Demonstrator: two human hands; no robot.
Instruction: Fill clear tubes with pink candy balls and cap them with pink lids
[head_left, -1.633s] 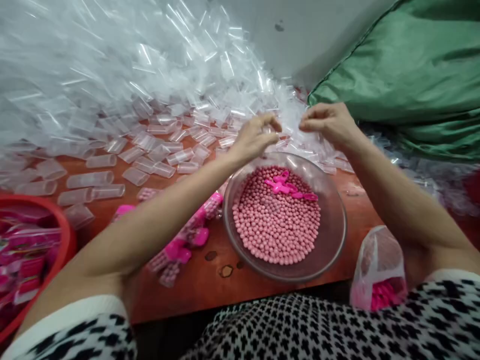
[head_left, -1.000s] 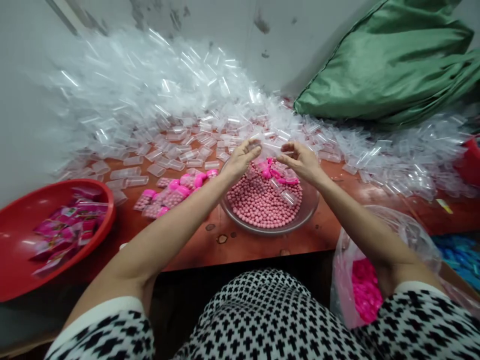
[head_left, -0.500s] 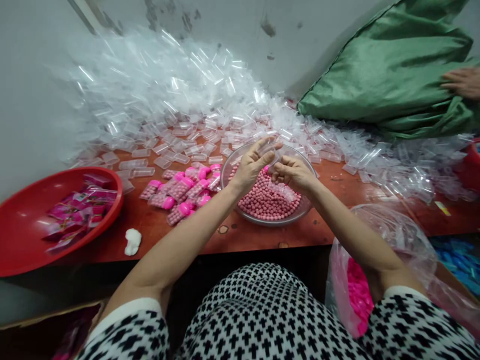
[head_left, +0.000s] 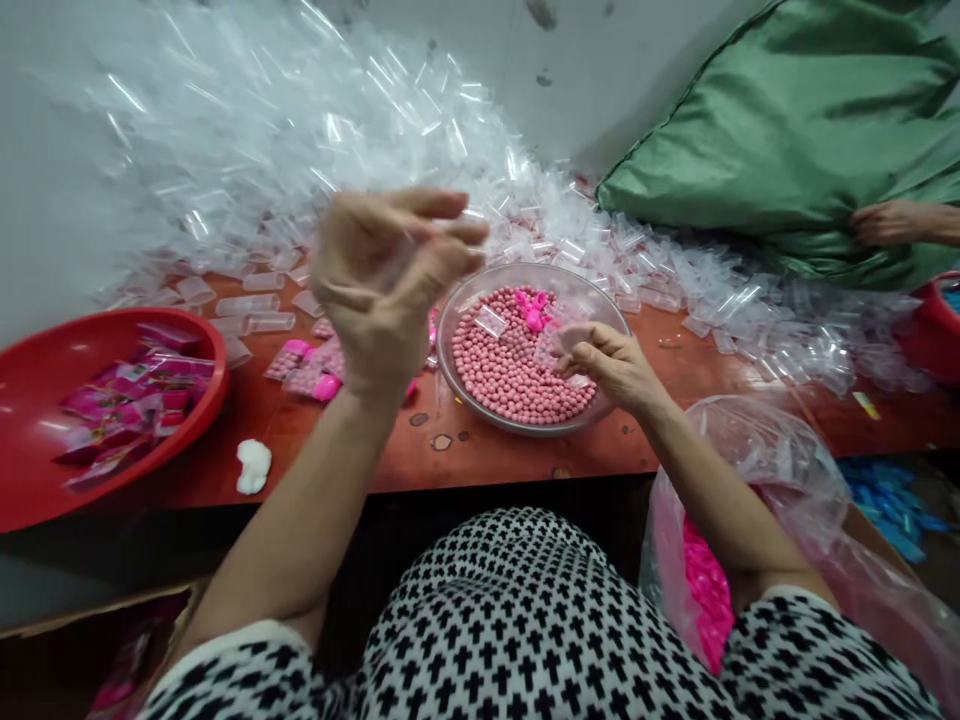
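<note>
Left hand (head_left: 382, 280) high, right hand (head_left: 604, 365) over the bead bowl (head_left: 529, 430)

Nearest, the patterned shirt (head_left: 525, 610), and at its right a clear bag (head_left: 787, 435) showing bright pink pieces (head_left: 706, 590)! On the surface (head_left: 480, 462), a white lump (head_left: 253, 466) sits near the red basin (head_left: 30, 420) of pink packets (head_left: 131, 400). Up comes the left hand in view, blurred, fingers bent and parted; whether they grip anything, I can't tell. Filled tubes (head_left: 319, 365) lie partly behind that arm. Now the bowl: pink beads (head_left: 510, 375), a clear tube (head_left: 491, 320) and pink caps (head_left: 532, 310) inside, the right fingers bunched above its right side, their grip too blurred to call. Beyond, a heap of clear tubes (head_left: 262, 130); at right, another person's hand (head_left: 889, 222) on a green sack (head_left: 780, 120)
</note>
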